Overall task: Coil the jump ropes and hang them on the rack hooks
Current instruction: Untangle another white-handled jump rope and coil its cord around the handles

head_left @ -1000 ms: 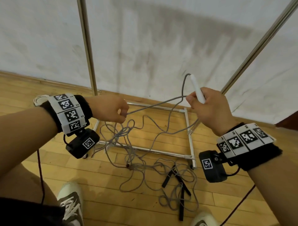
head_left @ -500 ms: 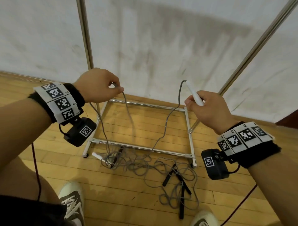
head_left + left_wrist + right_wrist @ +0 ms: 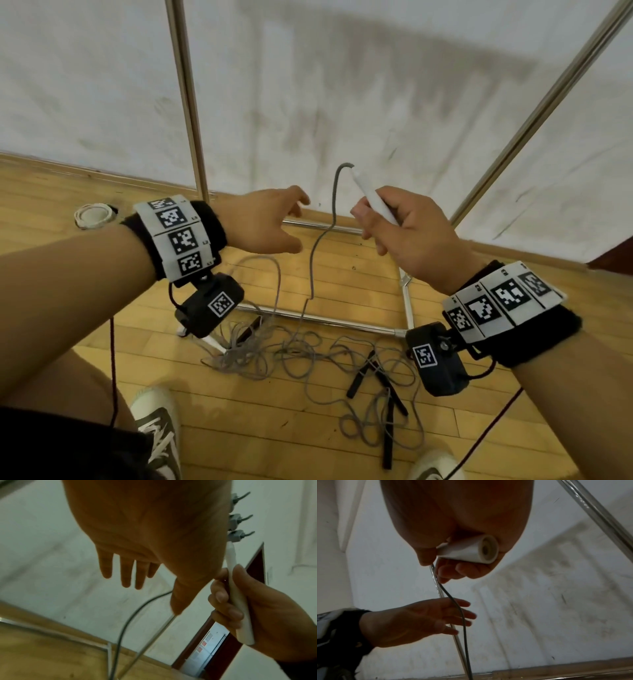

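Head view: right hand (image 3: 411, 236) grips white handle (image 3: 371, 197) tilted up-left, gray rope (image 3: 320, 240) drops from its tip to tangled pile on wood floor (image 3: 239, 428) near rack base (image 3: 325, 320). Left hand (image 3: 263, 222) spread, holds nothing – just left of rope. Black handles (image 3: 376, 377) lie in pile, near right.

Left wrist view: fingers (image 3: 126, 573) straight, apart; rack hooks (image 3: 237, 519) far right.

Right wrist view: handle butt (image 3: 471, 551) clamped in curled fingers – rope hangs past open left palm (image 3: 412, 623).

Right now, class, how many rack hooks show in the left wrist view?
3: top rack hook, middle rack hook, bottom rack hook, stacked at upper right. The left hand may hide more.
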